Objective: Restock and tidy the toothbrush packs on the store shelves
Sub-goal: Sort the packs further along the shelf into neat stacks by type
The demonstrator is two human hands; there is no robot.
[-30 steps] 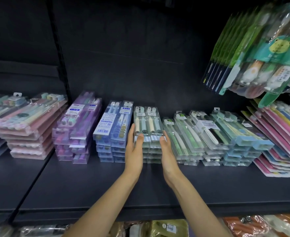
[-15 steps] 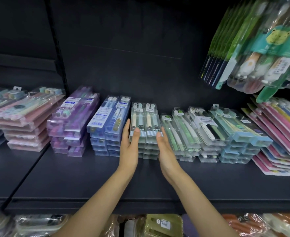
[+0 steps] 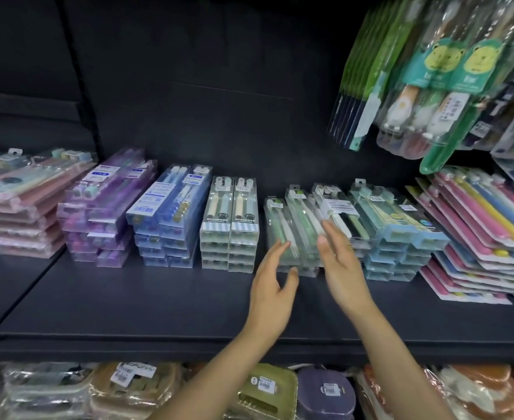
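A: Where are the hands?
B: Left hand (image 3: 272, 286) and right hand (image 3: 339, 262) are both spread, fingers straight, holding nothing, in front of the green toothbrush stack (image 3: 292, 225). Fingertips are at its front edge; contact unclear through blur.
A: And the cream-and-green stack (image 3: 230, 225)?
B: It's squared up on the dark shelf (image 3: 128, 304), just left of the green one. The blue stack (image 3: 167, 219) sits on its other side.

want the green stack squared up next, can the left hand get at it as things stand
Probably yes: the left hand is open, its fingers right at the green stack's front, with nothing between them.
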